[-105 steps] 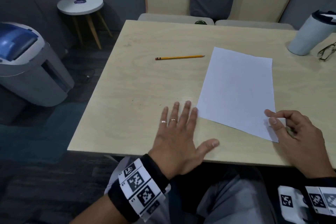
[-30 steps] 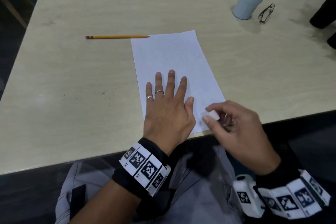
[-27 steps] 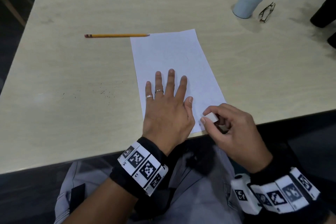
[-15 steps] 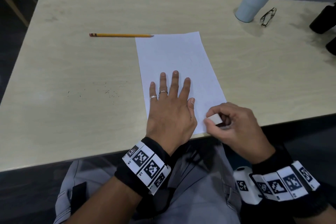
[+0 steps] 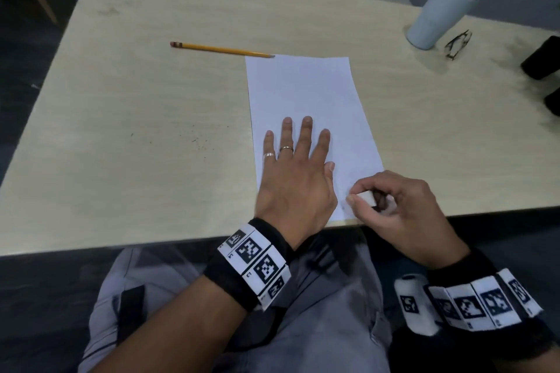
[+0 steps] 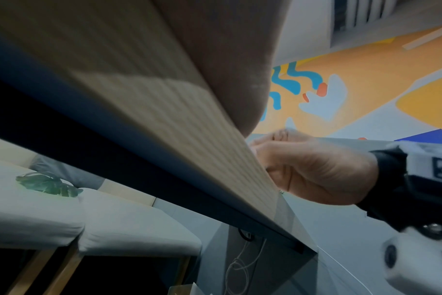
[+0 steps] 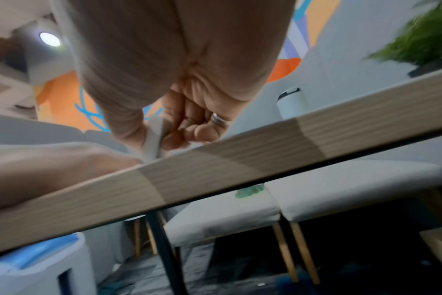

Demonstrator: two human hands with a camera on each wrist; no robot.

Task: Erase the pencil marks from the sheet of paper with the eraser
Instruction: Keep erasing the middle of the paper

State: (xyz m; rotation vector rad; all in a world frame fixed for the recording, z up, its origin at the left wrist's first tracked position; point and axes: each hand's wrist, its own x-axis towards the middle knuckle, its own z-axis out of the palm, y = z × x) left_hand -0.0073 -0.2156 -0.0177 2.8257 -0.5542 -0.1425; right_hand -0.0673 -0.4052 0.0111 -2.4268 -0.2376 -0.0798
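Rubbing is in hand: the flat, straight-fingered left hand pins the paper while the right hand pinches the eraser at lower centre, needing short firm strokes next.

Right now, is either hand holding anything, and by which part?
The right hand pinches the white eraser by its sides, thumb against fingertips, its lower end down at the sheet of paper. The left hand holds nothing; it presses flat on the paper.

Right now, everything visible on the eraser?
The eraser is a small white block, looks like rubber, pinched between thumb and fingers of the right hand. It sits tilted, lower end at the near right corner of the sheet of paper, by the table's near edge. Mostly hidden by the fingers.
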